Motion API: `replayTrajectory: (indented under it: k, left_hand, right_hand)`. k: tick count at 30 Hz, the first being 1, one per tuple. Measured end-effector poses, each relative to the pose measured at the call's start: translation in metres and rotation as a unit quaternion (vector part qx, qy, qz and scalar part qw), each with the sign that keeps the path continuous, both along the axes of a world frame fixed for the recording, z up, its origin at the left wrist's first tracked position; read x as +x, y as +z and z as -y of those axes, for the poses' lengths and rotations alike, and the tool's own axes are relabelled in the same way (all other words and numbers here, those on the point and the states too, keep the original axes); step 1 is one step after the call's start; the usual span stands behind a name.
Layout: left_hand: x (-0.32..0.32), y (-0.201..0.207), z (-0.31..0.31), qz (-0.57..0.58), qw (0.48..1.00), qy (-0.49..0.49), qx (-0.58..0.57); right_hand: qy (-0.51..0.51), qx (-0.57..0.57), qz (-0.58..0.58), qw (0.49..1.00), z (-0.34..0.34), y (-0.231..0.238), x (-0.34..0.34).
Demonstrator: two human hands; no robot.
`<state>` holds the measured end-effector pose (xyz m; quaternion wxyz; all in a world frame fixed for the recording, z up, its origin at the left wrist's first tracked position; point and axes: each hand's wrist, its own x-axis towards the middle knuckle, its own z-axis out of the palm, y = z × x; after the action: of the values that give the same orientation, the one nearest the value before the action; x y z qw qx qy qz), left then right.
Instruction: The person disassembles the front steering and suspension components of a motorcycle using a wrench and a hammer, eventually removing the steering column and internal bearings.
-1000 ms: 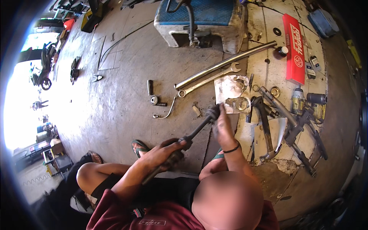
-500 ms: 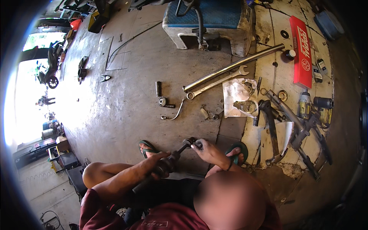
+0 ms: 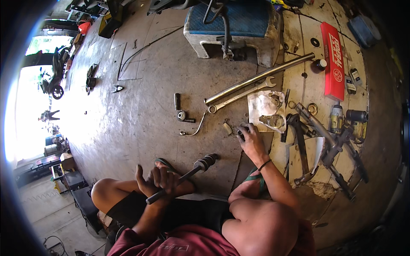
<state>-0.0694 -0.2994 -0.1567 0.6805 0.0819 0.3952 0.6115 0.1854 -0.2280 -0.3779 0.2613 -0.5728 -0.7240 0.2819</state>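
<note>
My left hand [image 3: 159, 181] is closed around a dark metal shaft [image 3: 183, 180], which slants up to the right over my lap. Thick stacked rings [image 3: 205, 162] surround the shaft's far end. Reaching forward past my right foot, my right hand [image 3: 253, 144] is low over the floor with its fingers curled. Something small and dark shows at its fingertips, too hidden to name. Just left of those fingers lies a small tan block-shaped part [image 3: 227, 128]. A sheet of white paper [image 3: 255, 112] bearing oily metal parts is just beyond the hand.
A combination wrench [image 3: 239, 96] and a long metal tube [image 3: 260, 78] lie ahead. Left of them are a ratchet [image 3: 182, 115] and a curved wrench [image 3: 195, 129]. On the right are a red box [image 3: 332, 62], a power driver [image 3: 336, 119] and metal arms [image 3: 302, 147]. A blue-topped stool [image 3: 232, 19] stands beyond.
My right hand has left the shaft's ringed end and moved forward and right to the small parts on the floor. My left hand's grip has shifted toward the shaft's near end.
</note>
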Motion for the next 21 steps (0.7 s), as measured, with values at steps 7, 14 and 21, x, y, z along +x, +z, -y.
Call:
replayTrajectory:
  k: [7,14,21]
  left_hand:
    - [0.060,-0.042,-0.046,-0.179,0.979,-0.011,0.101]
    - [0.089,-0.052,-0.119,-0.351,0.859,-0.319,0.194]
    - [0.108,-0.043,-0.120,-0.373,0.809,-0.403,0.211]
  right_hand:
    - [-0.129,-0.225,-0.433,0.864,-0.020,0.103,0.009]
    - [-0.028,-0.040,-0.436,0.899,-0.039,0.193,0.012]
    - [-0.062,-0.001,-0.457,0.888,-0.038,0.176,0.018]
